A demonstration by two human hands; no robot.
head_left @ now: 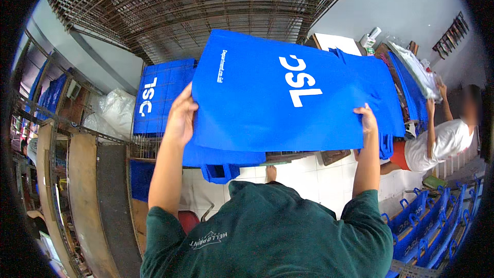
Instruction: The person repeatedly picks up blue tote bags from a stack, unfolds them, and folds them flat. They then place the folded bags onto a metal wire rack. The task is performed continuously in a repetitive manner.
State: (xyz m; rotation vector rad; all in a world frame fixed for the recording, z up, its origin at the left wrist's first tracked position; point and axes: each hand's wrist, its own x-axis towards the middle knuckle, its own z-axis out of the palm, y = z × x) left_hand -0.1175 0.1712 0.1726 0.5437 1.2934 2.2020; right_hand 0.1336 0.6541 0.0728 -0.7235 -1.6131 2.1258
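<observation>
To the left of the big blue bag (278,92), a stack of matching blue bags (162,95) lies on wire racking beside a crumpled clear plastic sheet (110,110). The left hand (180,116) clamps the bag's left edge with curled fingers, the bag held up flat in front of the person, and the right hand (366,118) pinches its lower right corner. Right of the bag, another person in a white shirt (440,141) sits by more blue bags (427,221).

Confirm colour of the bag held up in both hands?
Bright blue with white printed lettering: the bag, gripped by left hand and right hand, head view.
</observation>
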